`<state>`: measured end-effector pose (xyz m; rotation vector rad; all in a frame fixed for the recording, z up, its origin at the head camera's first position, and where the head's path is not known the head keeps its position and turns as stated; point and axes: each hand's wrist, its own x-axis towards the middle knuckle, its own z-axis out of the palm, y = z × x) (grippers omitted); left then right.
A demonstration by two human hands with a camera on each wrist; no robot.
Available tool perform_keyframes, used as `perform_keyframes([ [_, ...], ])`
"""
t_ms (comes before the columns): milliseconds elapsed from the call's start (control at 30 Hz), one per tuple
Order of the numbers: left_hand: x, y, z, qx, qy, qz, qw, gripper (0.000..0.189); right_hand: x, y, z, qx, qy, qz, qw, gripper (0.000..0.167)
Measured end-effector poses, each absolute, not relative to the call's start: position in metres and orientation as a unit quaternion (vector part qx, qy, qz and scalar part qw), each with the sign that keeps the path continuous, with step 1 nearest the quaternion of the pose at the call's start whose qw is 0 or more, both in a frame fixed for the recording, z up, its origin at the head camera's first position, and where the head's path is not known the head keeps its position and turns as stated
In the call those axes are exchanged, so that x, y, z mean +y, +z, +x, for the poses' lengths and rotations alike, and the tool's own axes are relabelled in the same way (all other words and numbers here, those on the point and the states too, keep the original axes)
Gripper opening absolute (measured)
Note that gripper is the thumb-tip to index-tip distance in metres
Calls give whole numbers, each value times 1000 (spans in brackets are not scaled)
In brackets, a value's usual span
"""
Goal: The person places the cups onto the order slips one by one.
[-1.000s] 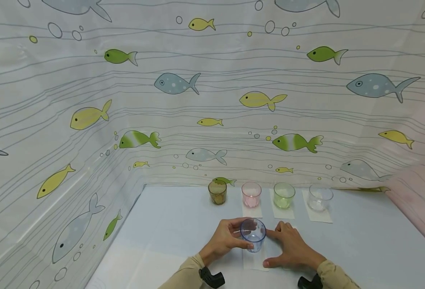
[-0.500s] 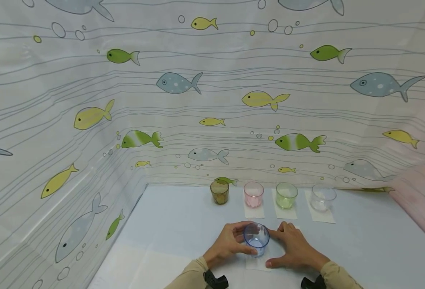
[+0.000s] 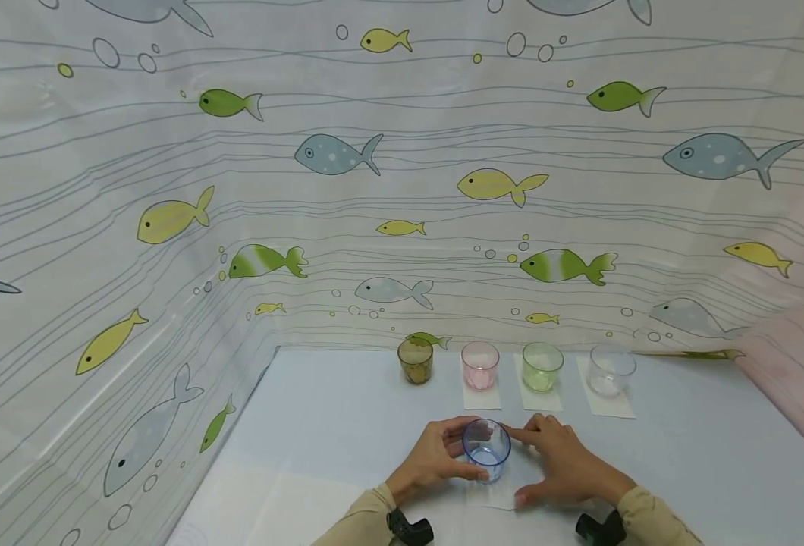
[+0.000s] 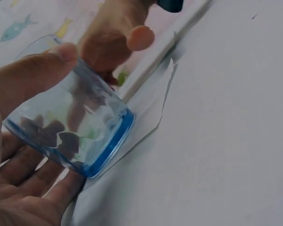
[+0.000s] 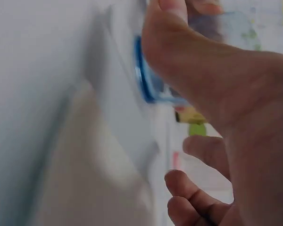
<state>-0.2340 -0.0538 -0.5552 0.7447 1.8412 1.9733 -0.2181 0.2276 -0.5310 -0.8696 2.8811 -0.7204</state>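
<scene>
A clear blue-tinted cup (image 3: 487, 452) stands over a white paper slip (image 3: 489, 496) near the front of the table. My left hand (image 3: 436, 458) grips it from the left, thumb on the near side and fingers round the far side. In the left wrist view the cup's thick blue base (image 4: 112, 147) meets the paper. To the right, my right hand (image 3: 569, 464) has its index finger stretched to the cup's rim; whether it touches, I cannot tell. The right thumb is spread apart from the cup, above the table.
Along the back stand a brown cup (image 3: 416, 362), a pink cup (image 3: 480, 367), a green cup (image 3: 542, 368) and a clear cup (image 3: 610, 371). Paper slips lie under the last three. A fish-printed curtain (image 3: 334, 227) closes the back and sides of the white table (image 3: 306, 425).
The blue cup has come slightly down and toward me over the paper, still in my left hand. My right hand has drawn a little to the right, its thumb farther from the cup.
</scene>
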Motion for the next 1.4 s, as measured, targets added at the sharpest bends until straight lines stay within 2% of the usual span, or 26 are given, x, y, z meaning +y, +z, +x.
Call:
perform_keyframes([
  [233, -54, -557, -235, 648, 692, 270, 168, 76, 264, -513, -218, 940, -231, -250, 16, 102],
  [567, -55, -557, -235, 655, 684, 276, 166, 75, 306, -537, -204, 931, -259, -257, 4, 101],
  [867, -55, -557, -235, 665, 671, 287, 159, 73, 310, -548, -204, 917, -271, -291, -37, 93],
  [1200, -54, -553, -234, 686, 645, 302, 151, 70, 311, -548, -206, 927, -256, -273, -9, 94],
  [1400, -54, -556, -232, 692, 638, 307, 146, 76, 312, -551, -205, 925, -254, -282, -19, 96],
])
